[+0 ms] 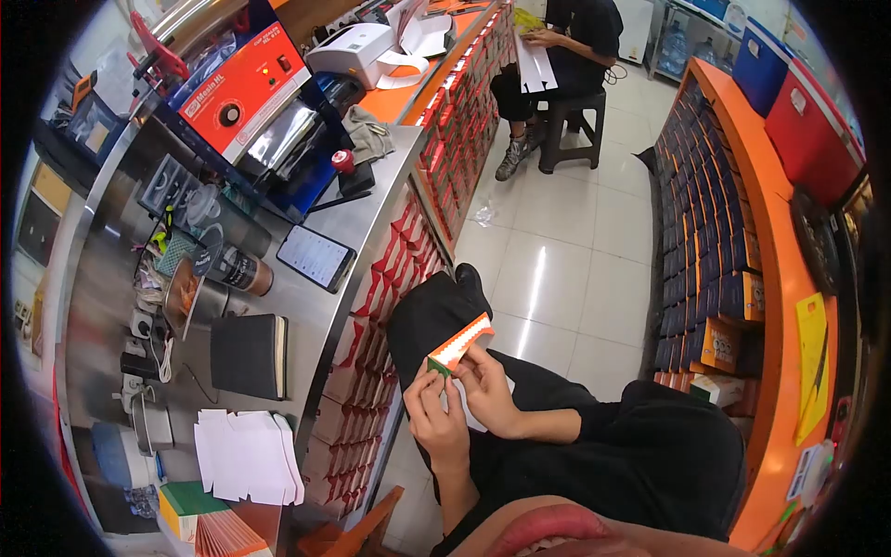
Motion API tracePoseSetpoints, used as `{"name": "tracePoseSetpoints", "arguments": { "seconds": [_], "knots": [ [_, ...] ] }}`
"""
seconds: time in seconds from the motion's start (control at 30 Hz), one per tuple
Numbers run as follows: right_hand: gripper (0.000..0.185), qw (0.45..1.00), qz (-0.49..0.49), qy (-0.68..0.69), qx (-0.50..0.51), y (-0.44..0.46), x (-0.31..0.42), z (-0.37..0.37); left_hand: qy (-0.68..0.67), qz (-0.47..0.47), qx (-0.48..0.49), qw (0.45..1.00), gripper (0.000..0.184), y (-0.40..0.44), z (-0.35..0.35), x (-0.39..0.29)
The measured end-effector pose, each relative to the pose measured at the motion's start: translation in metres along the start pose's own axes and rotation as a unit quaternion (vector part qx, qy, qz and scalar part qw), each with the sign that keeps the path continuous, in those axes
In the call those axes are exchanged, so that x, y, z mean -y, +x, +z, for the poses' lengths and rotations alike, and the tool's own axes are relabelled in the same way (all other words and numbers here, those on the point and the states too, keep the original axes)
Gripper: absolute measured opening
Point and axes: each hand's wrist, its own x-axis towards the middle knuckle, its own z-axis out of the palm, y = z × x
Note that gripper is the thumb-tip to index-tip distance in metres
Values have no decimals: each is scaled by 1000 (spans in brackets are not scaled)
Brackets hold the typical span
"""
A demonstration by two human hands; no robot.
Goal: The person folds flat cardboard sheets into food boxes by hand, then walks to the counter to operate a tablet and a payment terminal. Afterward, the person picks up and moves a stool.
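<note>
And to the right of the surface [314, 320], our carton [461, 343] slants up and rightward along its long axis, left hand [438, 422] pinching the lower green end, right hand [487, 395] pinching its underside!

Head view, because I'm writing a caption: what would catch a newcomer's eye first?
Probably the red machine, at the upper left of the steel counter. Next, the orange, white and green card near the centre, pinched between the left and right hands. The red cooler also stands out at the upper right.
</note>
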Motion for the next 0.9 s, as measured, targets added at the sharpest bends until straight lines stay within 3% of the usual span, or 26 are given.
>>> {"name": "tracePoseSetpoints", "arguments": {
  "seconds": [0.2, 0.3, 0.4, 0.43, 0.53, 0.57, 0.6, 0.67, 0.77, 0.8, 0.9],
  "knots": [
    [21, 1000, 15, 8, 25, -1, -4, -5, 21, 27, -38, 999, 10, -3, 6, 2],
    [28, 997, 51, 53, 39, -8, -8, 1, 50, 19, -96, 994, 9, -7, 2, 15],
    [34, 949, -109, -177, 237, -18, 36, 7, 49, -89, -151, 983, 9, -10, -13, 37],
    [41, 911, -185, -211, 304, -16, 51, 6, 83, -59, -196, 975, 11, -2, -21, 33],
    [39, 891, -274, -199, 301, -7, 61, -21, 97, -173, -247, 948, 13, -4, -37, 40],
    [47, 877, -307, -277, 244, 0, 71, -21, 91, -177, -247, 948, 15, -6, -43, 36],
    [56, 851, -343, -349, 189, 10, 80, -17, 100, -116, -227, 962, 18, -5, -49, 29],
    [70, 896, -219, -268, 276, 33, 76, -8, 124, -2, -171, 977, 22, 1, -59, 17],
    [84, 948, -70, -120, 288, 34, 71, 2, 66, 41, -215, 973, 25, 2, -50, 18],
    [87, 962, -40, -66, 264, 34, 71, 2, 39, 10, -215, 976, 26, -1, -48, 21],
    [82, 919, -71, -141, 361, 40, 55, -14, -22, -63, -180, 981, 23, -2, -45, 16]
  ]
}}
